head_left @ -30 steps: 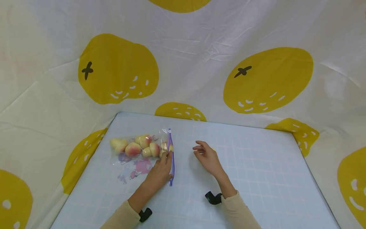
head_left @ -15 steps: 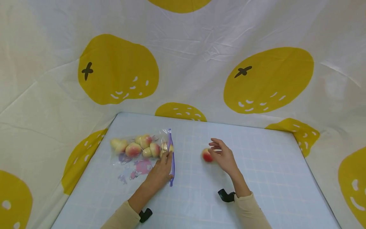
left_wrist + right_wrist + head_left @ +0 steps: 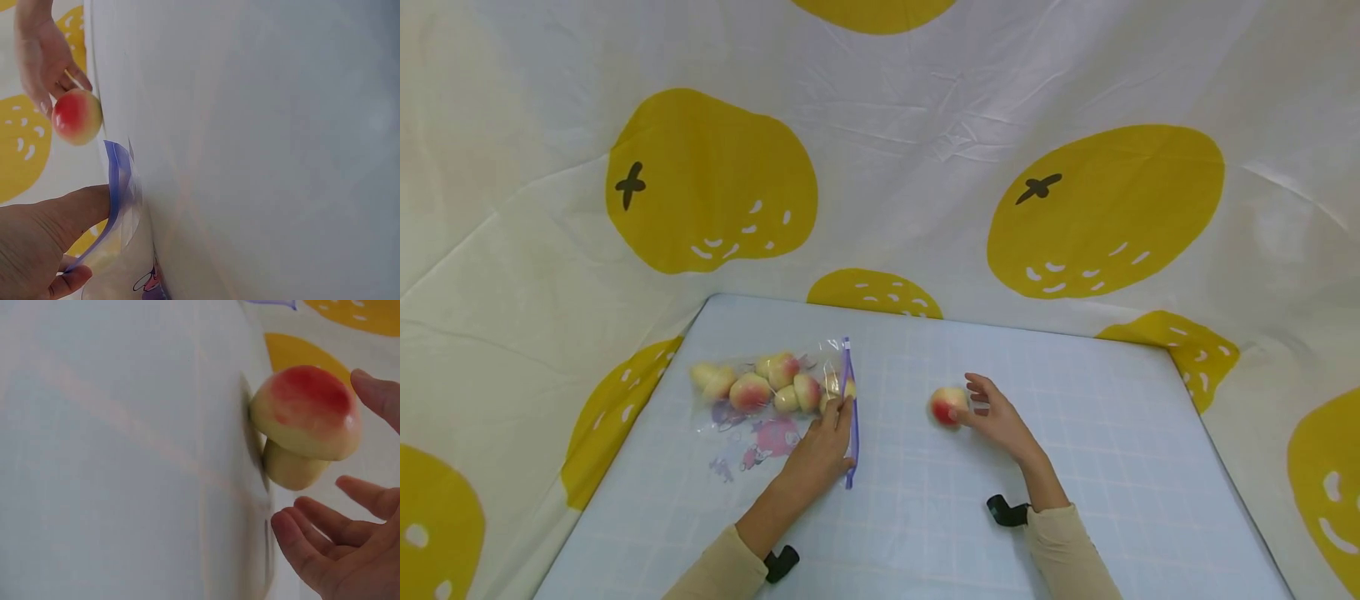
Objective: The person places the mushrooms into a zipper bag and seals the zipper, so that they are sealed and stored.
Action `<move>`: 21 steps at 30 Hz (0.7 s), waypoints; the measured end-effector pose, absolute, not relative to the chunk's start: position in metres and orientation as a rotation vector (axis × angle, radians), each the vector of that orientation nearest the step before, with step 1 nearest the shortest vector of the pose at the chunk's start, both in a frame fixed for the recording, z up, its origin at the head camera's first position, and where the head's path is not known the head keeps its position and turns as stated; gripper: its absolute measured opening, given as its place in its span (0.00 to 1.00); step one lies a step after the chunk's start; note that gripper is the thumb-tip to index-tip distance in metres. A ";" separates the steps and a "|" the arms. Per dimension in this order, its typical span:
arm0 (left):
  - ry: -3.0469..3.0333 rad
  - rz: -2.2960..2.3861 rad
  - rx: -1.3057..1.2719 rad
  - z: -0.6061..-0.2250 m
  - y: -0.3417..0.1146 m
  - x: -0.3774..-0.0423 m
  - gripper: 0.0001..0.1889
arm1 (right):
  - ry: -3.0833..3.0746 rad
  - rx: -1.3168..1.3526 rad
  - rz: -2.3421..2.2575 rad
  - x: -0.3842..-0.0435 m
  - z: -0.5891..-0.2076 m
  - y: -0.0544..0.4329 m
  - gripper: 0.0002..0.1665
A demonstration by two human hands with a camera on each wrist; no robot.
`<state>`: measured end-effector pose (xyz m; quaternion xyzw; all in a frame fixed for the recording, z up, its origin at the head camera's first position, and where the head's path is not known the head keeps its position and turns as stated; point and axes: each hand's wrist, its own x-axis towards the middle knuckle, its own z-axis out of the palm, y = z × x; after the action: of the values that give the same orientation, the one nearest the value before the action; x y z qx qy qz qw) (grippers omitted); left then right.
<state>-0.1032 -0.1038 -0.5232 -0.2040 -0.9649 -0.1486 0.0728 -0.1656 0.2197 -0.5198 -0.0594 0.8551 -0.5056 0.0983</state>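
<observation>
A toy mushroom (image 3: 947, 407) with a red-and-cream cap lies on its side on the table. Its pale stem (image 3: 295, 467) shows in the right wrist view. Around its right side my right hand (image 3: 1000, 421) has its fingers spread, the thumb right at the cap and the other fingers apart from the stem. To the left lies a clear zip bag (image 3: 820, 354) with several similar toy mushrooms (image 3: 749, 392) inside. My left hand (image 3: 817, 450) holds the bag's mouth at its purple zip strip (image 3: 115, 181), thumb and fingers on either side of the strip.
The table (image 3: 925, 533) has a pale checked cover. Behind and at both sides hangs a white cloth (image 3: 895, 167) with big yellow fruit prints. A black wrist camera (image 3: 1006, 511) sits at my right sleeve, another (image 3: 782, 564) at the left.
My right hand has moved to the right, uncovering the toy mushroom that it hid, and its thumb is now at the cap. The left hand and the bag have stayed put.
</observation>
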 end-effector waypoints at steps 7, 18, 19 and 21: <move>-2.907 -0.409 -0.621 -0.523 -0.104 -0.104 0.54 | 2.504 -0.205 -1.468 -0.165 -0.521 0.221 0.51; -2.906 -0.413 -0.619 -0.524 -0.104 -0.104 0.54 | 2.504 -0.285 -1.504 -0.167 -0.525 0.223 0.46; -2.905 -0.418 -0.619 -0.524 -0.104 -0.104 0.54 | 2.502 -0.290 -1.507 -0.167 -0.525 0.223 0.46; -2.901 -0.422 -0.619 -0.524 -0.104 -0.104 0.54 | 2.496 -0.297 -1.517 -0.167 -0.525 0.223 0.46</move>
<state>-0.1042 -0.1037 -0.5241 -0.2062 -0.9657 -0.1404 0.0725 -0.1669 0.2234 -0.5245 -0.1006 0.8456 -0.5140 0.1027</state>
